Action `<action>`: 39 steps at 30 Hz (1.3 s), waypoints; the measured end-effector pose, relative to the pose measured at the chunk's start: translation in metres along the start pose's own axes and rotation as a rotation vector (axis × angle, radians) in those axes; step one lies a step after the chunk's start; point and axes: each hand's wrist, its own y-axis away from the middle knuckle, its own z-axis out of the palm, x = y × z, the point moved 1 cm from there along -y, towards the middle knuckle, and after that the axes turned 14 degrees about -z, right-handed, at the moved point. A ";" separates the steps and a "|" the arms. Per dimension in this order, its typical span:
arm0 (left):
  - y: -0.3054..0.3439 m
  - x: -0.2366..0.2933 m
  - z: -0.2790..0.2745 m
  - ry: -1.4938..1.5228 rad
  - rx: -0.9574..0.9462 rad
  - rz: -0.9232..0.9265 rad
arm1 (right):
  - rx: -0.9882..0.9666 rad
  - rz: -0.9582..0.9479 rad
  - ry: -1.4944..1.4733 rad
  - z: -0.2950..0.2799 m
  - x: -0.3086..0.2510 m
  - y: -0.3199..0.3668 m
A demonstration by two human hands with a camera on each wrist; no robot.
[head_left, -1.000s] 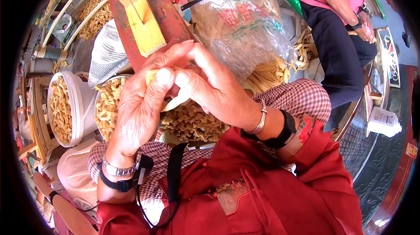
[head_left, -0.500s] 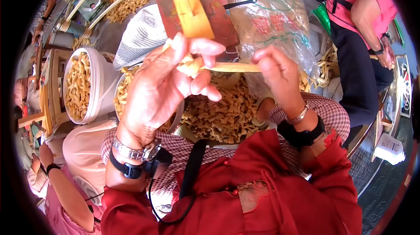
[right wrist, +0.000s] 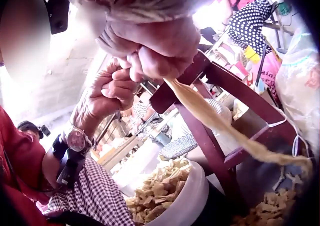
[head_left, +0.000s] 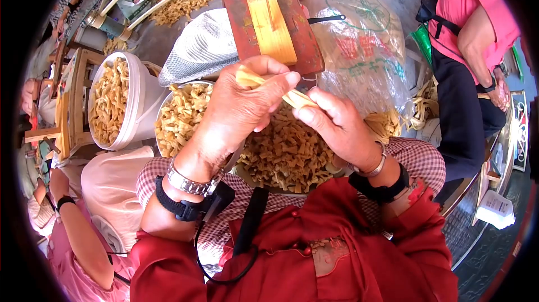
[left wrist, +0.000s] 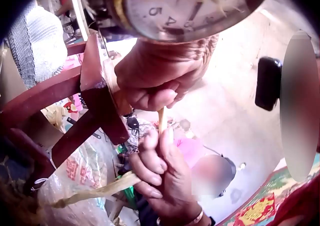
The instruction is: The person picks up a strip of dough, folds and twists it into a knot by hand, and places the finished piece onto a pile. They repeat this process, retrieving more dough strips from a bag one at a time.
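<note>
1. The left hand (head_left: 241,102) pinches a yellowish strip (head_left: 298,99) between the thumb and the bent fingers; a folded end of this strip looks out above its palm.
2. The right hand (head_left: 341,128) also pinches the strip, with thumb and forefinger, so a short part of it goes from one hand to the other. The two hands are near each other.
3. In the right wrist view, a long part of the strip comes out below the right hand and goes down slack and a little twisted.
4. The strip is in the air, above a wide heap of short yellowish pieces (head_left: 285,157), which lies in front of the person's red jacket (head_left: 281,268).
5. Beside this heap, at the person's left, stands a container (head_left: 182,115) full of similar pieces, and farther left is a white bucket (head_left: 147,102) with more of them.
6. Beyond the hands there is a red table (head_left: 233,7) with worn paint, and on it lies a wooden block (head_left: 268,26) with a slot.
7. To the right of this table is a clear plastic bag (head_left: 359,49). One person in pink (head_left: 480,15) is at the far right.
</note>
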 end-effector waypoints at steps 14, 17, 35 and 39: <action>-0.041 0.051 -0.025 0.178 0.074 0.356 | 0.031 -0.255 0.646 -0.067 -0.031 -0.088; -0.057 0.051 -0.035 0.067 0.189 0.396 | 0.067 -0.368 0.742 -0.067 -0.025 -0.105; 0.012 0.014 -0.031 -0.441 -0.294 -0.160 | -0.116 -0.586 0.338 -0.001 -0.030 -0.037; 0.005 -0.017 0.011 0.019 -0.227 -0.239 | 0.000 -0.856 0.300 0.032 -0.031 -0.018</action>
